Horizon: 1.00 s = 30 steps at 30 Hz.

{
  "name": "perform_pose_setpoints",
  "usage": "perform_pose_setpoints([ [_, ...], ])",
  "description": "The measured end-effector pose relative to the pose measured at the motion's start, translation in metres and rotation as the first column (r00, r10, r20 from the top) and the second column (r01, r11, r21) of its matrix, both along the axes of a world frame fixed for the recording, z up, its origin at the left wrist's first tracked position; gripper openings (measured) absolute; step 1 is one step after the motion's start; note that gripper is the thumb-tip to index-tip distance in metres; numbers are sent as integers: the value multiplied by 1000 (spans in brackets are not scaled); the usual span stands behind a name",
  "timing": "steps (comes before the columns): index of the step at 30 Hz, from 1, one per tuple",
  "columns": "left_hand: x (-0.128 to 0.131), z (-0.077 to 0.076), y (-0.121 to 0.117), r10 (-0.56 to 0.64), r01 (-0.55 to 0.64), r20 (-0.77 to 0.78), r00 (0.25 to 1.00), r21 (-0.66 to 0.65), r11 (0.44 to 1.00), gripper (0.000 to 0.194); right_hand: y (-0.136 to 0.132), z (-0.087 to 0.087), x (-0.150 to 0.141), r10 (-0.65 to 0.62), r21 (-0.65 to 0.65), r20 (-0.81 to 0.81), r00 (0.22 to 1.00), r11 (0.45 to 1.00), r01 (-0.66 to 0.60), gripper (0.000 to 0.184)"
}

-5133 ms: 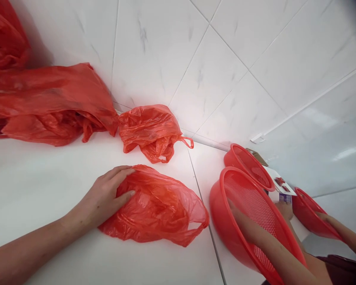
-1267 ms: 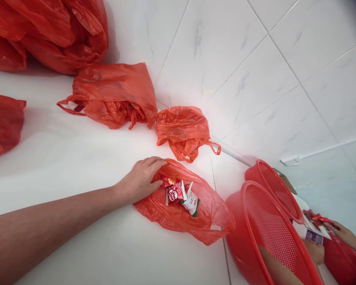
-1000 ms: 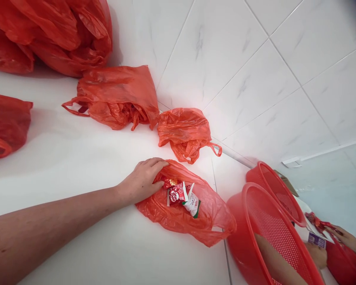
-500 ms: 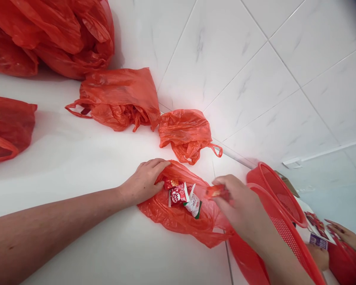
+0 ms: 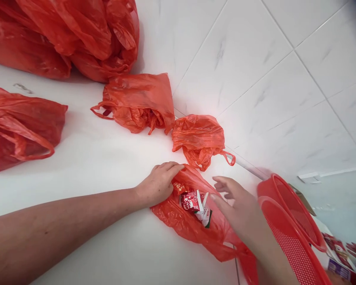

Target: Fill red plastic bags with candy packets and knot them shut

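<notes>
Stretching wide, a white table [image 5: 106, 249], at right red baskets [image 5: 293, 241], near them an opened red bag [image 5: 178, 221], left hand [image 5: 158, 185] clamped on its rim, right hand [image 5: 241, 209] above its mouth, fingers [image 5: 227, 182] apart, small packets [image 5: 190, 201] inside.

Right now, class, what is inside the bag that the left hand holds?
Inside the red bag lie a red packet with white lettering, a white-and-green packet and a red-and-gold packet. Whatever lies beneath them is covered.
</notes>
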<state>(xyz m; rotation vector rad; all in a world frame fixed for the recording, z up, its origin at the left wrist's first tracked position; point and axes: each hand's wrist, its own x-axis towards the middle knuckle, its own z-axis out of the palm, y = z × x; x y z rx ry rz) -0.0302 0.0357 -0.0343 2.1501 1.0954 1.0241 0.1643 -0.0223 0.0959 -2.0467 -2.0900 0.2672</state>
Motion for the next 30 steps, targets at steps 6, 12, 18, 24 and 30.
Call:
perform_pose_setpoints([
  [6,0,-2,1,4,-4,4,1000,-2,1000,75,-49,-25,39,-134,237,-20,991,962,135,27],
  [12,-1,-2,1,0,0,-21,1000,10,1000,72,-95,-89,38,-223,564,-29,974,801,200,38],
  [18,-1,-3,3,15,-15,-37,999,5,1000,66,-123,-127,21,-431,434,-303,850,732,525,49],
  [24,-1,1,2,62,-65,-66,996,-42,997,63,-129,-130,22,-484,128,-545,684,759,639,53],
  [30,-1,4,1,107,-111,-77,991,-52,993,64,-133,-134,23,-458,3,-517,724,844,536,62],
])
